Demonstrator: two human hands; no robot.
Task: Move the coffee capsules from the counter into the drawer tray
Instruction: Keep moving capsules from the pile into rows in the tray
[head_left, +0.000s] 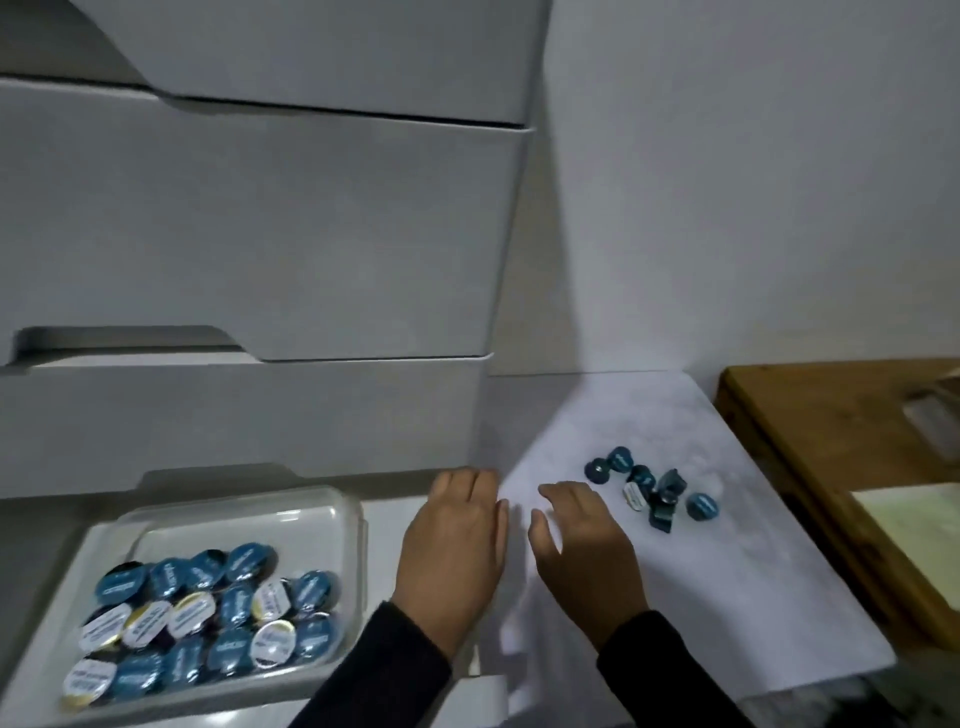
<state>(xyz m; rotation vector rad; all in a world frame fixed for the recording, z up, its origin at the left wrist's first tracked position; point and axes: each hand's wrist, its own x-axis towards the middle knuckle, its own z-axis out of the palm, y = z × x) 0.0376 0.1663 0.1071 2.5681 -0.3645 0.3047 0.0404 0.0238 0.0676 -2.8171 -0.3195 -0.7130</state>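
Note:
Several blue coffee capsules (655, 488), one with a white lid, lie in a loose cluster on the white counter (701, 571). A clear plastic tray (332, 506) sits in the open bottom drawer at lower left and holds several blue and white-lidded capsules (208, 613). My left hand (454, 545) hovers with relaxed fingers between the tray and the counter, holding nothing. My right hand (579, 545) is over the counter, fingers spread, just left of the capsule cluster and not touching it.
Closed white drawer fronts (260, 223) rise behind the open drawer. A wooden board (810, 441) lies along the counter's right side with a paper (914, 519) on it. A white wall stands behind the counter.

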